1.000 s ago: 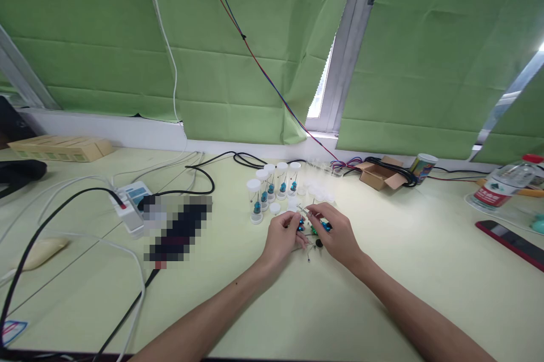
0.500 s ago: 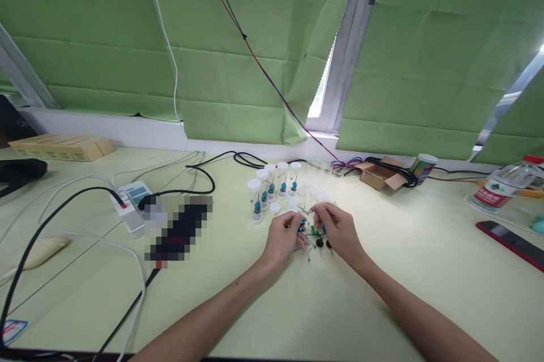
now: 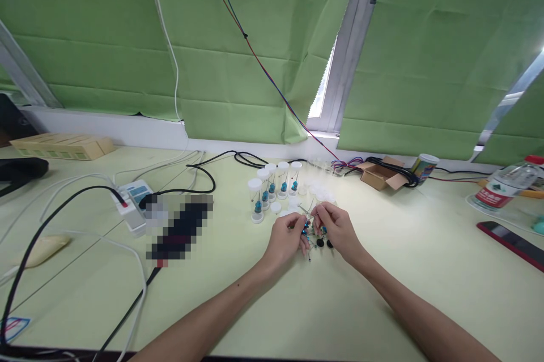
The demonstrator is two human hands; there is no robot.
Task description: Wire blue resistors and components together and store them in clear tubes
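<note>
Apparently for steadiness, I have the left hand (image 3: 285,237) pinching a small glossy blue piece (image 3: 305,226) just beside the right hand (image 3: 338,229), itself narrowed, gripping what I cannot tell from here, with small black round parts (image 3: 320,243) lying within reach

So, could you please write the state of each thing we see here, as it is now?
Left hand: fingers closed on a small blue piece
Right hand: fingertips pinched; whether they grip anything is unclear
Tubes: standing, white lids on
Box: flaps open
Can: lid on
Bottle: closed, red cap on
Phone: lying flat, screen dark
Blinds: lowered
</note>
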